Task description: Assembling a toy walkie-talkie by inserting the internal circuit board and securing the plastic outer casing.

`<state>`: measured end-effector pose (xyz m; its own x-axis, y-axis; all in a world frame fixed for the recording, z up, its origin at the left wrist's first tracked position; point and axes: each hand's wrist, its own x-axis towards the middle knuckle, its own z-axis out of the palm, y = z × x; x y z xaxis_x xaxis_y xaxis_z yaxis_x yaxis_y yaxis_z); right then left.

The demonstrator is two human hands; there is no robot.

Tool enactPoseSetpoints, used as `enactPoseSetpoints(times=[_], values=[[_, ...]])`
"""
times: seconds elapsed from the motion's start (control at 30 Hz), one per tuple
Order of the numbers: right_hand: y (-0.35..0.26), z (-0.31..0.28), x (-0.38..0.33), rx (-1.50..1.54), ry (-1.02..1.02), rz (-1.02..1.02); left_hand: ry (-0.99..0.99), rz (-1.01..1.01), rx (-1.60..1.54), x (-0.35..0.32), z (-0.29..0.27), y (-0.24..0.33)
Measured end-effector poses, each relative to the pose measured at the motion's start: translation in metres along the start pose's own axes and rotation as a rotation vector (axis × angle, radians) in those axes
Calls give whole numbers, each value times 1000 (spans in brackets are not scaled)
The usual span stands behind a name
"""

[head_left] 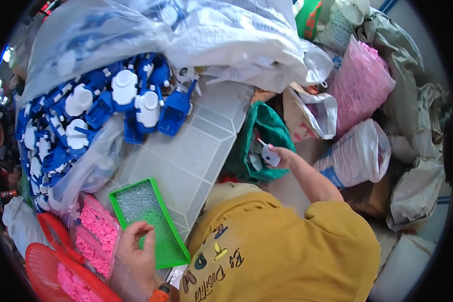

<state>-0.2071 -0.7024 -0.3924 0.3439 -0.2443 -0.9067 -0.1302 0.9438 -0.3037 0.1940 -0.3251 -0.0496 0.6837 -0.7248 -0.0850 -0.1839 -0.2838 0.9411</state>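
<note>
My right hand (pixel 284 157) grips a white plastic part (pixel 271 155) with a narrow stem and a small dark spot, at the mouth of a green sack (pixel 274 120). Other pale parts (pixel 255 160) show inside that sack. On the left, my left hand (pixel 139 247) hovers by a green tray (pixel 167 221), its thumb and fingertips brought together; whether something small is between them I cannot make out. Small shiny metal pieces (pixel 137 200) fill the far part of the tray, and its near part has a perforated floor.
Blue-and-white plastic assemblies (pixel 147 108) are heaped on the tiled-pattern tabletop (pixel 199 131) under clear plastic sheeting (pixel 231 40). Pink pieces (pixel 99 221) fill a container beside a red basket (pixel 40 261). An orange-and-black tool (pixel 161 293) lies near my left wrist. Several sacks (pixel 360 85) stand at right.
</note>
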Motion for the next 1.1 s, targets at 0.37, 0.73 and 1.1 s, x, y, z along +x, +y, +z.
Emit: enactPoseSetpoints(times=[0.37,0.73,1.1], values=[[-140,189,-174,-1102,-394,-271,-100,125,191,-2,1,2],[-286,266,-190,-1145,452,-1691,-14,134,176,-2,6,6],[-379,332,-226,-905,232,-1572,-48,139,198,2,6,9]])
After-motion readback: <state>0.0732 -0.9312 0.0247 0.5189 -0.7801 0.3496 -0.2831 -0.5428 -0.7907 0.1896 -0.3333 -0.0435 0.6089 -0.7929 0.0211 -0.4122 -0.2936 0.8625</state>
